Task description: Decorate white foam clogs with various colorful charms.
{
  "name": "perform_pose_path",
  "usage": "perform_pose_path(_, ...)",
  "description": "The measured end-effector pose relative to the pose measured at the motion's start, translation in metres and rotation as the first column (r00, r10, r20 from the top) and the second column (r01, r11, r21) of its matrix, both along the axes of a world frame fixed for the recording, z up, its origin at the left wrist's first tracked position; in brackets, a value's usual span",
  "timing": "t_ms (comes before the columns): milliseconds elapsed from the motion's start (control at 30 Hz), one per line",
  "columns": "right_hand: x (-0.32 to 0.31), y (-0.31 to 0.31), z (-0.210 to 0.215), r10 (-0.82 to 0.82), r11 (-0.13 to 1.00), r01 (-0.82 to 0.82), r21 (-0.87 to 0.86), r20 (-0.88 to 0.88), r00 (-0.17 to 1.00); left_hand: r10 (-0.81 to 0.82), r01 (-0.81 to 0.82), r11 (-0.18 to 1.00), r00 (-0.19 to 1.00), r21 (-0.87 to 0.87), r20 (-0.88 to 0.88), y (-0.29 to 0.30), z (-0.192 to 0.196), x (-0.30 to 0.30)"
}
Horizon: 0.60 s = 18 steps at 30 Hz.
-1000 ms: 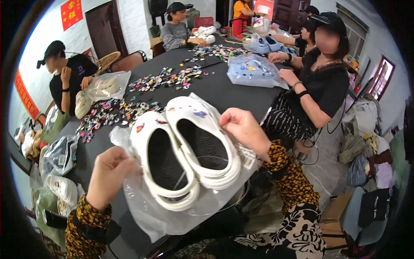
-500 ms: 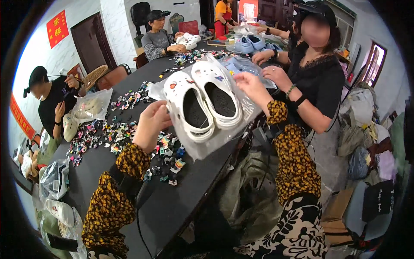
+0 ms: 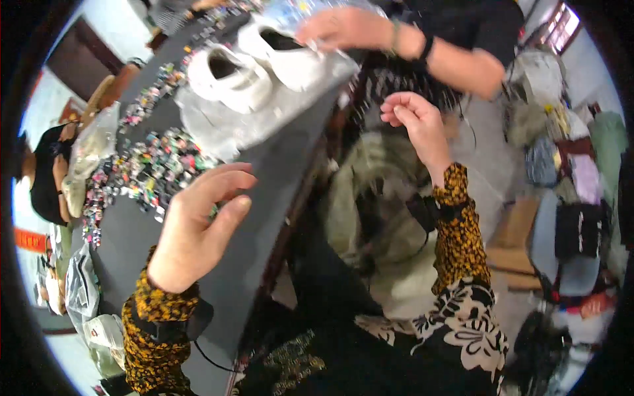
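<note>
A pair of white clogs rests on a clear plastic bag (image 3: 221, 132) at the far side of the dark table, the left clog (image 3: 249, 91) and right clog (image 3: 300, 69) side by side. Both are out of my hands. My left hand (image 3: 198, 228) hovers over the near table, fingers stretched forward and thumb apart, with nothing in it. Beyond the table's right edge, my right hand (image 3: 419, 125) is raised, its fingers loosely bent and empty. Another person's hand (image 3: 347, 28), slightly blurred, reaches to the right clog from the right.
Several small colourful charms (image 3: 165, 162) lie in heaps along the table's left and middle. A co-worker in black sits across at left beside a bagged pale clog (image 3: 76, 195). Olive sacking (image 3: 370, 198) lies below the table edge, with cardboard (image 3: 515, 228) and bags on the right.
Both my hands have let go of the bagged clogs, which now lie on the table. My hands have drawn back toward me, and the other person's hand has moved onto the right clog.
</note>
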State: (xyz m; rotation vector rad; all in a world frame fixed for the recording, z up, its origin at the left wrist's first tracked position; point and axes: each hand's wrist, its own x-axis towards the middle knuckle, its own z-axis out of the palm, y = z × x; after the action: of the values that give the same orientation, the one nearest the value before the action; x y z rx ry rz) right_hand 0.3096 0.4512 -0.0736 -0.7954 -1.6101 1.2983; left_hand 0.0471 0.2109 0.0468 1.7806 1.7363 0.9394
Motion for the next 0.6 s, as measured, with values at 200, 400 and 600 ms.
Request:
perform_pose_path(200,0.078,-0.035,-0.128,-0.051,0.960,0.106,-0.259,0.209,0.977,-0.153,0.151,0.988,0.963,-0.026,-0.221,-0.003,-0.046,0.023)
perform_pose_path(400,0.094,-0.081,-0.250,0.037,0.924,0.169,-0.344,0.519,0.854,-0.211,0.276,0.961,0.749,0.006,-0.628,0.007,-0.076,0.031)
perform_pose_path(600,0.030,-0.112,-0.400,0.160,0.961,0.030,-0.276,0.640,0.752,-0.212,0.172,0.977,0.710,-0.126,-0.671,0.000,-0.093,0.026)
